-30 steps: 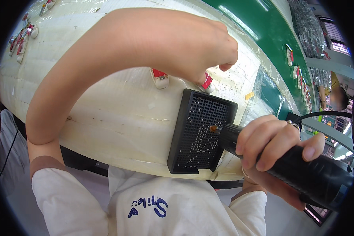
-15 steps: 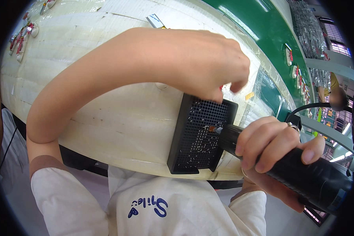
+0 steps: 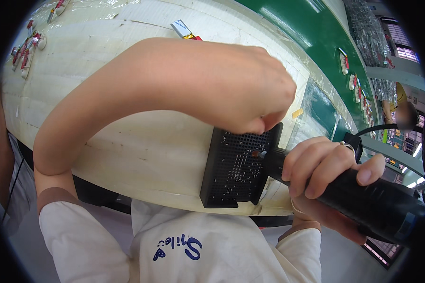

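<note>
Black and gridded with small holes, the screw tray (image 3: pixel 205 181) sits near the close edge of the pale worktable (image 3: pixel 137 146), loose tiny screws (image 3: pixel 241 175) scattered across its face. And look at the right hand (image 3: pixel 318 165): fingers wrapped firmly round a thick black power driver (image 3: pixel 363 200), its orange-brown tip (image 3: pixel 256 153) over the tray's right half! Across comes the left hand (image 3: pixel 264 89), over the tray's far end, fingers curled down, thumb and fingertips close together; whether anything is pinched there, I cannot tell. Just right of it, a yellow scrap (image 3: pixel 297 113). Beyond the left forearm, a silver block (image 3: pixel 181 29) with a bit of red beside it. Out on the green surface (image 3: pixel 302 30), red-and-white pieces (image 3: pixel 356 87) form a row; more assemblies (image 3: pixel 26 54) cluster far left.
</note>
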The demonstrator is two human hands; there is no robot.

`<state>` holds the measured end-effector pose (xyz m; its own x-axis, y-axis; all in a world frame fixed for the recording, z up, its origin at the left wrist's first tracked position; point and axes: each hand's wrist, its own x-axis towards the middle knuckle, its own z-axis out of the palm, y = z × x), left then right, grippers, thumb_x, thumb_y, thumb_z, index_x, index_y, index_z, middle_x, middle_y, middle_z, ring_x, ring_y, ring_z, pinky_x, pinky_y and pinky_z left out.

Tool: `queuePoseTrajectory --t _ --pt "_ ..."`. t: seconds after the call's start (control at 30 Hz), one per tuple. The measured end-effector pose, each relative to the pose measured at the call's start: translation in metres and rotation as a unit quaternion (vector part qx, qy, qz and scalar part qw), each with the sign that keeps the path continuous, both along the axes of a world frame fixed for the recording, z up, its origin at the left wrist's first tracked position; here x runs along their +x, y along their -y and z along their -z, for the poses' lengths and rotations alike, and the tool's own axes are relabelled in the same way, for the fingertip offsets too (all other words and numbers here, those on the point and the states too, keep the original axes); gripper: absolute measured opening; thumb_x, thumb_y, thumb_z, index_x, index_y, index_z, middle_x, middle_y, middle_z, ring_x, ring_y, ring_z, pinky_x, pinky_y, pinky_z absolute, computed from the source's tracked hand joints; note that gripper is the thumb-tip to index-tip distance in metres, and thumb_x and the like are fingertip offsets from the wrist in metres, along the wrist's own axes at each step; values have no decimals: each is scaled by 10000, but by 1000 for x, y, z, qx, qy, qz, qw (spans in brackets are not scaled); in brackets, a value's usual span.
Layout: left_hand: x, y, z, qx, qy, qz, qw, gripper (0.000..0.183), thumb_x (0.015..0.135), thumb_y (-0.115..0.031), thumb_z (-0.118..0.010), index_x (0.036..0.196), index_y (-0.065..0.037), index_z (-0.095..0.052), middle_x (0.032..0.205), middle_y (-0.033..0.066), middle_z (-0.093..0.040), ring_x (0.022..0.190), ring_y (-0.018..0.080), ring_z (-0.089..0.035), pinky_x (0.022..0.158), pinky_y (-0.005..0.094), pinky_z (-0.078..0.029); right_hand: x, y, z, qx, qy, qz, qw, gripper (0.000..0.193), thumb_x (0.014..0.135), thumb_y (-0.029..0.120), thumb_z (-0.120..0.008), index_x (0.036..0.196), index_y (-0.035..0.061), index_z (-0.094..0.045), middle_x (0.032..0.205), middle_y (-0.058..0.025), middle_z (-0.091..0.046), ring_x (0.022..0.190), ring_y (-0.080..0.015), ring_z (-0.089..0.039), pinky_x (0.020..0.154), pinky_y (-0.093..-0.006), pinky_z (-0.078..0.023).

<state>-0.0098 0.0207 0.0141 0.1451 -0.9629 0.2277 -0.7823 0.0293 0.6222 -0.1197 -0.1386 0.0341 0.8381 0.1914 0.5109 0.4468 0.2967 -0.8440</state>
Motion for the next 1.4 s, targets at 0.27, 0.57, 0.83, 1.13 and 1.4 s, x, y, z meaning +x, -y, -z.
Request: queuePoseTrajectory --t 0.27,0.57,0.83,1.13,1.4 --pt "9 8 6 142 66 -128 979 132 671 -78 -667 763 12 -638 774 110 -597 785 289 -589 733 372 -460 -3 -4 0 -20 13 53 998 632 712 650 -597 1032 159 -361 578 -23 -510 402 -172 -518 385 -295 -438" --pt "5 16 19 76 16 -140 987 146 660 -67 -691 775 16 -656 762 117 -611 757 279 -608 695 362 -483 17 19 -25 -34 108 -79 991 671 703 617 -641 1089 114 -421 656 0 -531 476 -117 -534 434 -259 -444" --pt "6 17 17 99 -6 -135 986 147 646 -54 -696 773 14 -666 766 116 -614 748 276 -610 683 353 -488 47 32 -5 -86 99 -15 991 915 596 841 -469 1194 153 -401 745 -26 -439 557 -141 -463 536 -300 -403" --pt "8 17 17 79 -31 -135 987 136 642 -52 -693 758 12 -658 747 109 -601 737 283 -602 671 359 -481 59 36 6 -62 98 -39 992 923 613 862 -385 1199 149 -372 728 -42 -442 528 -147 -458 516 -304 -411" --pt "11 17 20 70 -75 -140 985 152 648 -51 -696 776 22 -660 757 119 -607 736 283 -601 681 357 -480 67 35 8 -22 73 -47 996 924 621 865 -346 1198 143 -354 729 -46 -438 522 -141 -452 517 -303 -417"
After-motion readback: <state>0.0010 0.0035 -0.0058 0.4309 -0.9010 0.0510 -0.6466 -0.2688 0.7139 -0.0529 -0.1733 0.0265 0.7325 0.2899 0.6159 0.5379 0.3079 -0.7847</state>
